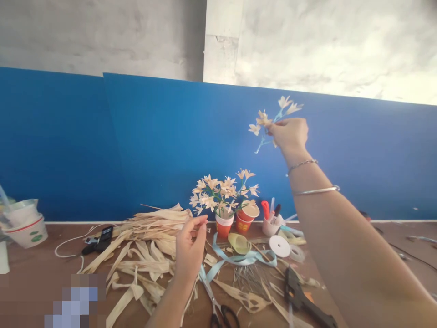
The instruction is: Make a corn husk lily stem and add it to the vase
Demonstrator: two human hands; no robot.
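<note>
My right hand [290, 134] is raised in front of the blue panel. Its thumb and fingers pinch a spray of artificial flowers [285, 105] with cream petals and light blue wrapped stems. Low at the middle, my left hand [191, 246] is curled, thumb and index tips close together, and I see nothing between them. Just beyond it stand orange paper cups [224, 227] holding a bunch of cream flowers [218, 193] on green stems. Dried husk strips [150, 248] lie to its left. Scissors [215, 303] and a light blue ribbon [235, 259] lie to its right.
A black glue gun [302, 296] lies at the front right. Nearby are a white spool [280, 246], thin wires [249, 278] and a small tub of pens [272, 223]. A white cup [25, 228] stands far left. The blue panel [136, 136] rises behind the table.
</note>
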